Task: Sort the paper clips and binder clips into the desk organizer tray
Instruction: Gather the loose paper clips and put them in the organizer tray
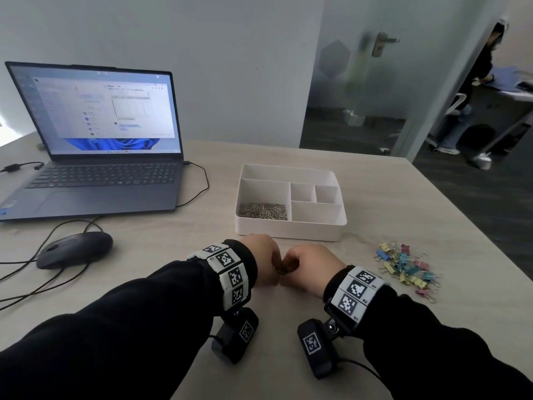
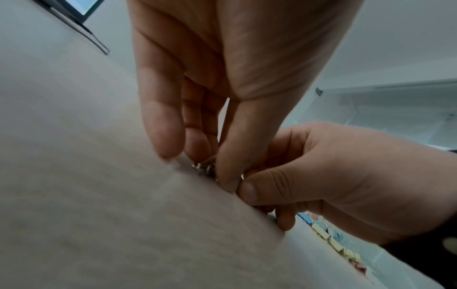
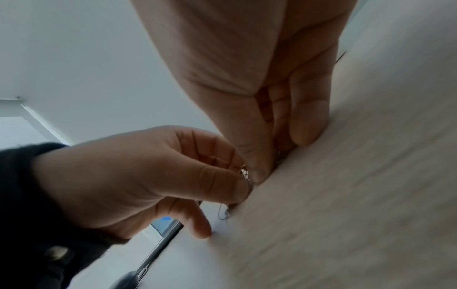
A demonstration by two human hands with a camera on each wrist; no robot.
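Note:
A white desk organizer tray [image 1: 291, 230] stands mid-table, with a heap of silver paper clips [image 1: 263, 211] in its large left compartment. Its other compartments show nothing inside. Just in front of the tray my left hand [image 1: 275, 264] and right hand [image 1: 292, 264] meet on the tabletop, thumbs together. Between them they pinch a small bunch of paper clips [image 2: 204, 168]. The bunch glints between the two thumbs [image 3: 247, 177], and a few clips trail below. Coloured binder clips [image 1: 406, 267] lie in a loose pile to the right of my right hand.
An open laptop [image 1: 95, 157] sits at the back left, with a black mouse [image 1: 73, 249] and cables [image 1: 34, 281] in front of it. The table's right edge [image 1: 461, 215] runs close past the binder clips. Behind a glass door a person stands.

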